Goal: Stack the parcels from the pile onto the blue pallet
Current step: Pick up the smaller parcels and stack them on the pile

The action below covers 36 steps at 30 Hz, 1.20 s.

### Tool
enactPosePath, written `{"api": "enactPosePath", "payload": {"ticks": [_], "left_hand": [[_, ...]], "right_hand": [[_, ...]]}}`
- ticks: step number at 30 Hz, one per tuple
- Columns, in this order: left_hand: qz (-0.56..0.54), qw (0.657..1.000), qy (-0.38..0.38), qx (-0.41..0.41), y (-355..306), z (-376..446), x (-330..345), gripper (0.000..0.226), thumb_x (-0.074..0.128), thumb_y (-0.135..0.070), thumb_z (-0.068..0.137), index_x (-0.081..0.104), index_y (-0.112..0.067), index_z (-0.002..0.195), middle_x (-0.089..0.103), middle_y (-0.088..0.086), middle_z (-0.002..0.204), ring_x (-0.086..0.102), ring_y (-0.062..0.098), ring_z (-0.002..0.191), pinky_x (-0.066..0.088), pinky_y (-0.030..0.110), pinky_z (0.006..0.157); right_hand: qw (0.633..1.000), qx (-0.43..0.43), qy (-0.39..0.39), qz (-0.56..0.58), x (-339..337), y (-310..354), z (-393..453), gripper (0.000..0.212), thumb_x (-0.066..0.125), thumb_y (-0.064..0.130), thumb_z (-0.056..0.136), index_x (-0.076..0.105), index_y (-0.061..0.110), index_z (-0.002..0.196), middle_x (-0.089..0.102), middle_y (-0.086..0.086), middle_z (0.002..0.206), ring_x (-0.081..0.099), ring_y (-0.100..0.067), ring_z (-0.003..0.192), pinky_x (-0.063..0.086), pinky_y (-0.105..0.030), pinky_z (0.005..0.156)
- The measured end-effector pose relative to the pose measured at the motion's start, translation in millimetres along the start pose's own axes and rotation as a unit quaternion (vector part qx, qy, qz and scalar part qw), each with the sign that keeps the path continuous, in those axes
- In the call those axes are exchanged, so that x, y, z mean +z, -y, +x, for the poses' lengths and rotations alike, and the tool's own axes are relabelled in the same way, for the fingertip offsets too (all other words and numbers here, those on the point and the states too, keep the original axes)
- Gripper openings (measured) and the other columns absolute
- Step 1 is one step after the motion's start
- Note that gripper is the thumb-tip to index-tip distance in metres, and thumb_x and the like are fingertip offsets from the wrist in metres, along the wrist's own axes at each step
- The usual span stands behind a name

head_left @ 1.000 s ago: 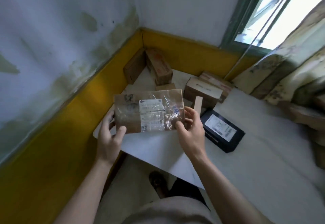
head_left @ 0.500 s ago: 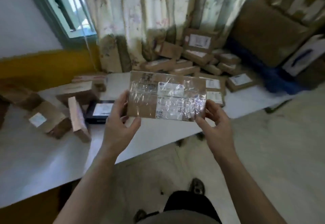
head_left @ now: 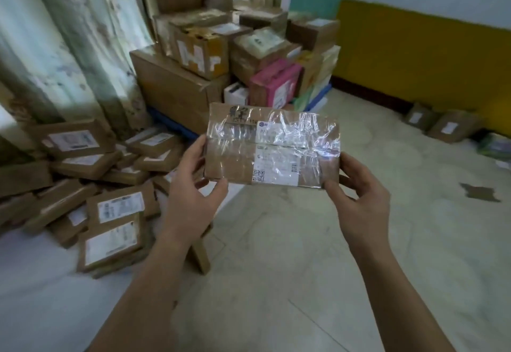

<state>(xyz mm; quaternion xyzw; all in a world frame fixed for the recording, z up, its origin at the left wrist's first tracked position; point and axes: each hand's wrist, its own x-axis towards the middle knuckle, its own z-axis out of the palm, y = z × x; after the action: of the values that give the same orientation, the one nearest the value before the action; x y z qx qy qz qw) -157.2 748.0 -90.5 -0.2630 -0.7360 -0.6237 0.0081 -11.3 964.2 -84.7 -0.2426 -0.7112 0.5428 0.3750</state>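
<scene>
Both hands grip one flat brown cardboard parcel wrapped in clear tape [head_left: 272, 145]: the left hand [head_left: 190, 194] pinches its left end, the right hand [head_left: 359, 199] its lower right corner. Behind the parcel, a stack of brown, pink and yellow boxes [head_left: 226, 55] sits on the blue pallet [head_left: 318, 100]. Left of the parcel, a pile of flat brown labelled parcels [head_left: 91, 180] lies on a white worktop [head_left: 41, 282]. Pale floor tiles [head_left: 276, 255] lie below the parcel. It is held level in the air, long axis running left to right, label face toward the camera.
</scene>
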Motion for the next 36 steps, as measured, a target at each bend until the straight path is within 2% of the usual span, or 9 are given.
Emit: {"api": "enactPosePath", "payload": {"ticks": [10, 14, 17, 21, 23, 28, 30, 32, 36], "left_hand": [[-0.03, 0.998, -0.017, 0.059, -26, 199, 117, 0.071, 0.07, -0.003, 0.093, 0.038, -0.022, 0.153, 0.051, -0.03, 0.133, 0.054, -0.01, 0.124, 0.048, 0.008, 0.091], [-0.036, 0.995, -0.06, 0.07, -19, 278, 159, 0.067, 0.072, -0.01, 0.093, 0.041, -0.033, 0.147, 0.052, -0.032, 0.132, 0.054, -0.008, 0.124, 0.052, 0.02, 0.098], [-0.023, 0.996, -0.065, 0.064, -18, 340, 196, 0.07, 0.071, -0.011, 0.093, 0.038, -0.026, 0.153, 0.054, -0.019, 0.141, 0.054, -0.003, 0.128, 0.05, 0.032, 0.107], [0.0, 0.998, -0.015, 0.065, -24, 428, 242, 0.067, 0.067, -0.006, 0.095, 0.039, -0.022, 0.154, 0.051, -0.035, 0.129, 0.053, -0.016, 0.12, 0.046, 0.007, 0.094], [0.026, 0.997, 0.005, 0.075, -25, 473, 257, 0.066, 0.067, -0.006, 0.094, 0.04, -0.023, 0.152, 0.051, -0.033, 0.132, 0.054, -0.012, 0.122, 0.045, 0.008, 0.096], [0.13, 0.988, -0.02, 0.078, -16, 577, 300, 0.069, 0.067, -0.015, 0.094, 0.036, -0.027, 0.155, 0.054, -0.029, 0.13, 0.06, -0.007, 0.114, 0.052, 0.025, 0.097], [0.182, 0.979, -0.044, 0.077, -12, 615, 319, 0.071, 0.068, -0.022, 0.091, 0.035, -0.028, 0.155, 0.055, -0.023, 0.132, 0.052, -0.013, 0.117, 0.047, 0.03, 0.105], [0.227, 0.97, -0.058, 0.065, -10, 651, 334, 0.073, 0.067, -0.029, 0.086, 0.039, -0.027, 0.153, 0.056, -0.014, 0.138, 0.054, -0.002, 0.125, 0.045, 0.035, 0.11], [0.281, 0.954, -0.097, 0.046, -4, 707, 349, 0.075, 0.062, -0.028, 0.077, 0.044, -0.027, 0.15, 0.053, -0.008, 0.144, 0.054, 0.01, 0.13, 0.044, 0.042, 0.112]], "right_hand": [[0.996, -0.089, -0.011, -0.005, -15, -11, 231, 0.047, 0.073, 0.013, 0.095, 0.063, 0.024, 0.14, 0.071, 0.014, 0.124, 0.067, -0.003, 0.111, 0.055, -0.014, 0.08], [0.994, -0.109, -0.01, 0.0, -3, -22, 318, 0.049, 0.072, 0.008, 0.094, 0.062, 0.038, 0.131, 0.068, 0.021, 0.121, 0.066, -0.004, 0.111, 0.051, -0.008, 0.073], [0.993, -0.117, -0.022, 0.002, -3, -25, 383, 0.044, 0.073, 0.018, 0.095, 0.06, 0.042, 0.13, 0.068, 0.024, 0.12, 0.065, -0.001, 0.11, 0.051, -0.009, 0.074], [0.993, -0.112, -0.028, -0.001, -11, -44, 484, 0.042, 0.071, 0.028, 0.097, 0.059, 0.038, 0.136, 0.068, 0.019, 0.125, 0.064, -0.003, 0.114, 0.058, -0.03, 0.086], [0.993, -0.116, -0.014, -0.003, -12, -57, 536, 0.047, 0.071, 0.028, 0.097, 0.058, 0.03, 0.143, 0.068, 0.014, 0.129, 0.064, -0.007, 0.115, 0.059, -0.039, 0.09], [0.987, -0.142, 0.07, 0.017, 7, -91, 670, 0.052, 0.069, 0.029, 0.096, 0.055, 0.027, 0.147, 0.066, 0.013, 0.132, 0.064, -0.004, 0.114, 0.056, -0.027, 0.086], [0.983, -0.143, 0.115, 0.027, 19, -105, 724, 0.052, 0.069, 0.027, 0.097, 0.053, 0.031, 0.147, 0.065, 0.015, 0.134, 0.063, -0.002, 0.115, 0.055, -0.029, 0.089], [0.978, -0.133, 0.154, 0.038, 32, -113, 777, 0.054, 0.069, 0.025, 0.098, 0.051, 0.033, 0.148, 0.062, 0.019, 0.135, 0.062, -0.003, 0.116, 0.056, -0.034, 0.094], [0.964, -0.148, 0.217, 0.047, 68, -110, 866, 0.053, 0.069, 0.015, 0.097, 0.052, 0.027, 0.146, 0.059, 0.031, 0.119, 0.06, 0.014, 0.102, 0.048, -0.004, 0.081]]}}
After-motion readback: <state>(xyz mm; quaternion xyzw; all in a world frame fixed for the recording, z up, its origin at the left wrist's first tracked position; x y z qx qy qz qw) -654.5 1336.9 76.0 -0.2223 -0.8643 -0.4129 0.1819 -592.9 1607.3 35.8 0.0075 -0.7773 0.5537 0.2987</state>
